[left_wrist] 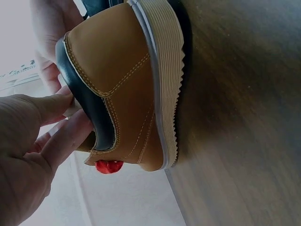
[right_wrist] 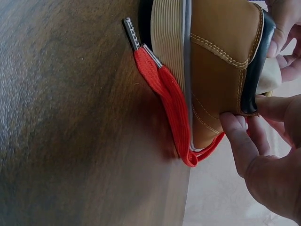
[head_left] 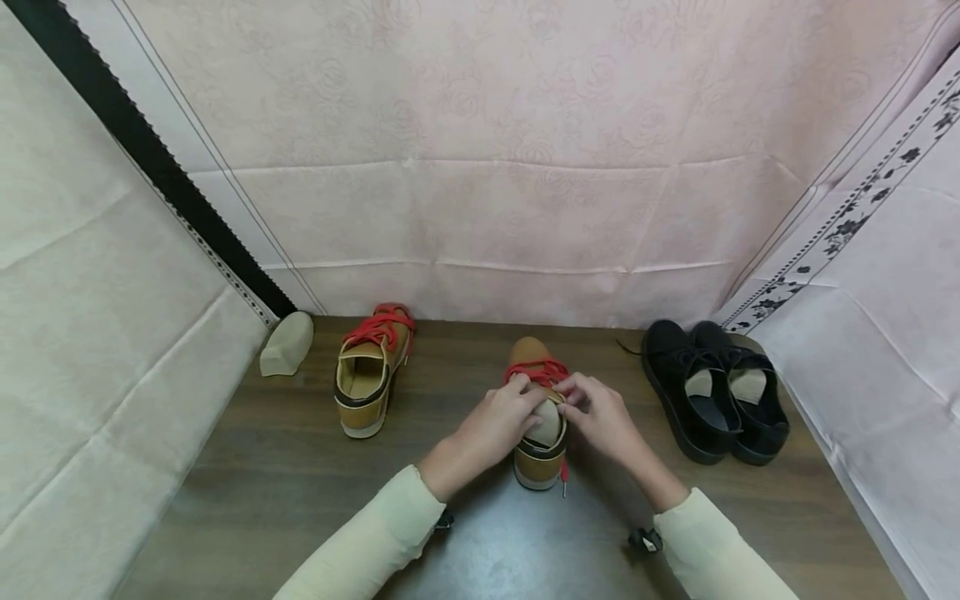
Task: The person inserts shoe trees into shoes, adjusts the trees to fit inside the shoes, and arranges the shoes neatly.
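A tan shoe with red laces and a dark padded collar stands upright on the wooden surface, toe pointing away. Inside its opening sits a cream shoe insert. My left hand reaches over the opening from the left, its thumb and fingers pinching the insert at the collar. On the other side, my right hand pinches the edge of the shoe's opening near the laces. A red lace with metal tips hangs down the shoe's right side. The fingertips inside the shoe are partly hidden.
A matching tan shoe with red laces stands to the left. Beyond it another cream insert lies by the left cloth wall. Two black shoes with pale inserts stand together at the right. Patterned cloth closes off the back.
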The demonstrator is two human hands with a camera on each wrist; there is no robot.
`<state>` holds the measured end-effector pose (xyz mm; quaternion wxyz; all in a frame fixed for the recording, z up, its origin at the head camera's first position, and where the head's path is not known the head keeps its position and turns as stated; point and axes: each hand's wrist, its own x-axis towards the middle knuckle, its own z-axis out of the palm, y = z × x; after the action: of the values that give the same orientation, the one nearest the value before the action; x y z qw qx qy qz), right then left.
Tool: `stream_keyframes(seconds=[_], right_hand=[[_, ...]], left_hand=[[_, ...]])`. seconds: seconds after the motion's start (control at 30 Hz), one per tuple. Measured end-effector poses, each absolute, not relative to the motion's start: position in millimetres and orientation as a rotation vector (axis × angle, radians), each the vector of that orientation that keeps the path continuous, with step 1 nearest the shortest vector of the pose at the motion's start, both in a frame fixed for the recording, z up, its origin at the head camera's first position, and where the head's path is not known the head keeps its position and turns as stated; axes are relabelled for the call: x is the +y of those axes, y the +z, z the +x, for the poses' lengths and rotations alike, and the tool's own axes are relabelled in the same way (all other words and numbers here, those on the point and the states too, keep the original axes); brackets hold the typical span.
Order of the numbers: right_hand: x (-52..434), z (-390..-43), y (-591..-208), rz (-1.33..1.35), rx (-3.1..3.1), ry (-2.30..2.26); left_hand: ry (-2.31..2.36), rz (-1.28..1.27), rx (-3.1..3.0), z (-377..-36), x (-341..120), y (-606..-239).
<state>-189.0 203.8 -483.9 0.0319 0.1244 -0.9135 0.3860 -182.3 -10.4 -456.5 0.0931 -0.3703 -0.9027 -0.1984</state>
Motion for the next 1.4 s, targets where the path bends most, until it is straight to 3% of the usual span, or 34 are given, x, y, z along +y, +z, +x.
stream_keyframes(seconds=[0.43, 1.4], right_hand=[[205, -189, -485, 0.372, -2.826, 1.177], [205, -189, -487, 0.366, -2.835, 1.176]], left_hand=[[-0.497, -1.172, -2.473, -182, -9, -471], [-0.338, -1.086, -2.634, -200, -12, -451]])
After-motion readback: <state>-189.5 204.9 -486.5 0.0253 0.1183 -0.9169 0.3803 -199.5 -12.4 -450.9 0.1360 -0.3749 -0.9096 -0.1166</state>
